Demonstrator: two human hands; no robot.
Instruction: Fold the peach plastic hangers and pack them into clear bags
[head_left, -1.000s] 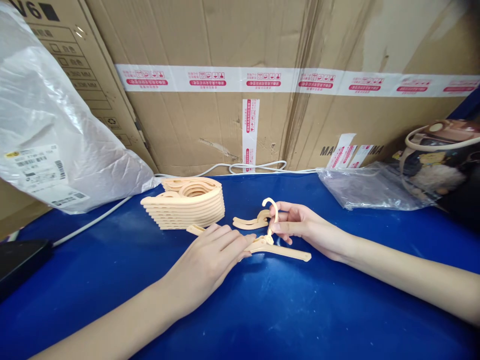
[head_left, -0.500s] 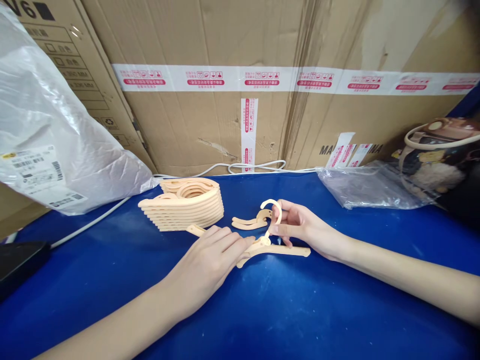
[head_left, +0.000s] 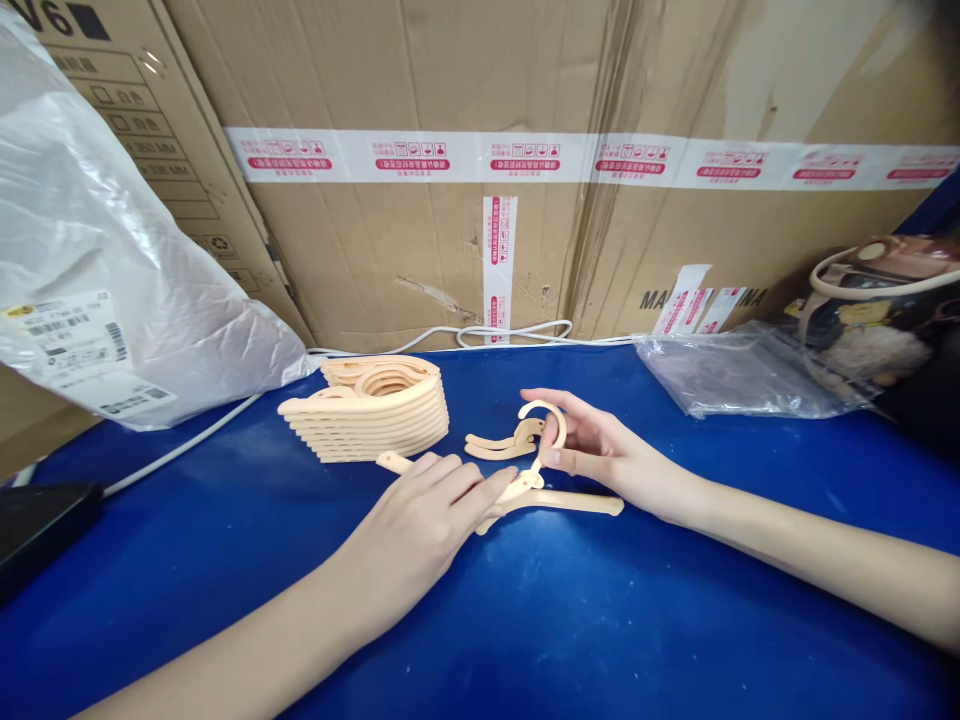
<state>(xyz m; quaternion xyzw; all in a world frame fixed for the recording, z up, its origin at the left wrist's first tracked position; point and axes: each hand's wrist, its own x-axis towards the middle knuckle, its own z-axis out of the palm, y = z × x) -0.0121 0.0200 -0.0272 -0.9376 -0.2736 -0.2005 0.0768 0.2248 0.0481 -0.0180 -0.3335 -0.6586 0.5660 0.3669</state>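
Note:
Between my hands is a pale peach folding hanger, low over the blue table. My left hand is closed over its left part and hides most of that arm; one end pokes out beyond my knuckles. At the hook, my right hand pinches the curve between thumb and fingers, with the index finger stretched out behind it. Just behind the held hanger lie separate curved hanger pieces. A neat stack of folded hangers stands to the left of them.
Large cardboard boxes stand along the back of the blue table. A white plastic parcel bag leans at the left, above a dark object. White cable runs along the back. A clear plastic bag lies at the right beside a patterned bag.
My right index finger has lifted and straightened behind the hook. The fingers beneath the hook have drawn up. My left hand stays over the hanger with barely any shift.

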